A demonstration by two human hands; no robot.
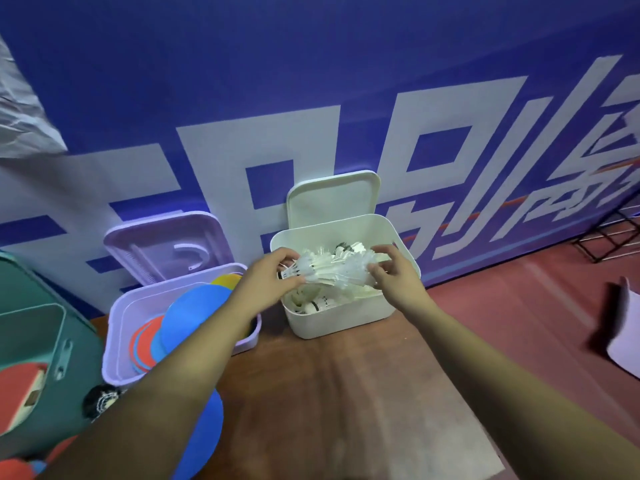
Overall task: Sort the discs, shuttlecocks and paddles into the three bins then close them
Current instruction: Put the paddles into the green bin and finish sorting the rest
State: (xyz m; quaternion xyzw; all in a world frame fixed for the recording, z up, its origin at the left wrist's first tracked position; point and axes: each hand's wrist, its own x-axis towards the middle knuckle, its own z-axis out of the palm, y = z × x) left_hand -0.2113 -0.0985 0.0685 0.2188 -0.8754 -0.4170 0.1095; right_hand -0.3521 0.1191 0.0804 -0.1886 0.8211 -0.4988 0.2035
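Holding a nested row of shuttlecocks (330, 268) lengthwise, the head view shows the left grip (273, 271) curled round the cork end and the right grip (391, 271) pinching the feathered end. Both are clenched on the row, neither released. Directly beneath the two grips sits the white bin (341, 322), already holding loose shuttlecocks, with its lid (332, 195) standing open beyond the grips against the blue banner (311, 64).

Left of the left grip is the lilac bin (116, 344), lid also up, with a blue disc (194, 313) and orange ones leaning inside. Further left is the green bin (34, 341) with a red paddle (20, 386) in it. Another blue disc (211, 431) lies on the bench (329, 393) under the left forearm, so sorting looks unfinished.

The row is only nested, so I judge that uneven release or a squeeze from either end could split it and scatter pieces over the rim onto the bench or the floor to the right. The white bin looks well filled, and feathers left standing above its rim might stop the lid from seating or get crushed. The left forearm passes close over the lilac bin's corner and could knock the leaning discs on withdrawal.
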